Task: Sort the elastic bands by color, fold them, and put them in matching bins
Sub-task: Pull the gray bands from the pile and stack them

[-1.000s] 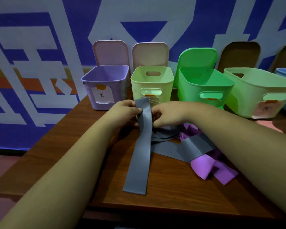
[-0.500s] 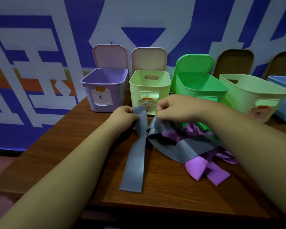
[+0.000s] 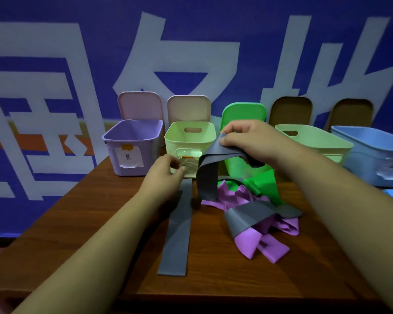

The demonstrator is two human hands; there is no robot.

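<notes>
Aloft, right hand [image 3: 247, 140] pinches grey band [image 3: 207, 177] by its edge.

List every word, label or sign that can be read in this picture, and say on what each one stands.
"国", cropped and uncertain: big white character on the blue wall banner; the others are cut off.
Paper label on the purple bin: handwritten mark, too small to read.
Label on the pale green bin: blurred.

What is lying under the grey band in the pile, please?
Purple bands stick out from under the grey band. Whatever else lies beneath it is covered.
</notes>
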